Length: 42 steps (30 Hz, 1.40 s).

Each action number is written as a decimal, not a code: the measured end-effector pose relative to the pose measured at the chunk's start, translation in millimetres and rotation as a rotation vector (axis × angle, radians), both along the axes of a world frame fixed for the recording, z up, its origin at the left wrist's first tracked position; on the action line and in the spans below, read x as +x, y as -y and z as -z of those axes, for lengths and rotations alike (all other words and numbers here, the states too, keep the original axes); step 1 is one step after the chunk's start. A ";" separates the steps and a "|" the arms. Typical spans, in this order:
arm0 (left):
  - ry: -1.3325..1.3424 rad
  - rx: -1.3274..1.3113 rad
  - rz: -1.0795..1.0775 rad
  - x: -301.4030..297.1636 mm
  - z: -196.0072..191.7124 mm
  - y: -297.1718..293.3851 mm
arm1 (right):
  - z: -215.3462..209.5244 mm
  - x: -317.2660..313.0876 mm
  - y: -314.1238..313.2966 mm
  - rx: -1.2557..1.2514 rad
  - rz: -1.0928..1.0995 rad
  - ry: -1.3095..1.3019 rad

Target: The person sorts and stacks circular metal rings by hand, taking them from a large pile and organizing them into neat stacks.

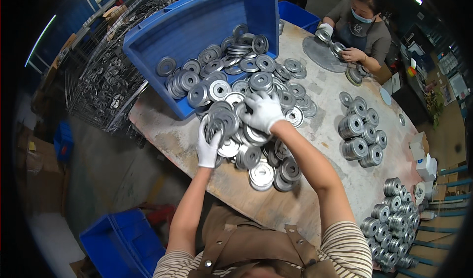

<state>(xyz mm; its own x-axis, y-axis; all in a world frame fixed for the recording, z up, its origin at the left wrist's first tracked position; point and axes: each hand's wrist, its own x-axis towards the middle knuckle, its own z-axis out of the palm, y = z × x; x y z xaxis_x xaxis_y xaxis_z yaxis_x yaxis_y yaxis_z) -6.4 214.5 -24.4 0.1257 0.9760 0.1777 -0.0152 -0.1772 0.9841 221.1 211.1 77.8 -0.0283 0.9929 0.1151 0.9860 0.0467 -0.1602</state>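
Both my hands wear white gloves and work in a heap of round grey metal discs (248, 156), grooved in rings with a hole in the middle. My left hand (207, 147) is closed on some metal discs (222, 119) at the heap's left side, its fingers curled at their edge. My right hand (263, 111) reaches over the heap with bent fingers, gripping a metal disc whose edge is partly under the glove. A blue plastic bin (202, 29) lies tipped on its side behind my hands, and discs spill from it onto the worktable (315, 152).
Stacked discs (363, 130) stand right of the heap, with more stacks (391, 224) at the near right edge. Across the table a masked co-worker (362, 32) handles discs. Left are a wire cage of metal parts (106, 76) and, on the floor, a blue crate (123, 246).
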 end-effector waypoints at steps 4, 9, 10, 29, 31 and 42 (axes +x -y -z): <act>-0.506 0.324 -0.052 12.3 -2.4 22.1 | 7.9 12.4 42.8 0.205 -0.118 -0.062; -0.461 0.268 -0.056 12.7 -4.4 31.0 | -5.6 54.7 30.3 0.329 -0.118 -0.383; -0.438 0.271 -0.053 11.3 -5.9 32.6 | -4.5 67.0 15.6 0.418 -0.066 -0.477; -0.533 0.393 -0.112 13.9 -15.6 48.2 | 66.1 164.3 -83.2 -0.128 0.332 -0.131; -0.538 0.380 -0.116 13.3 -13.6 49.7 | 61.0 152.6 -57.0 -0.157 0.319 -0.161; -0.478 0.502 -0.092 16.4 9.9 20.5 | 49.8 91.8 46.2 -0.165 0.175 0.028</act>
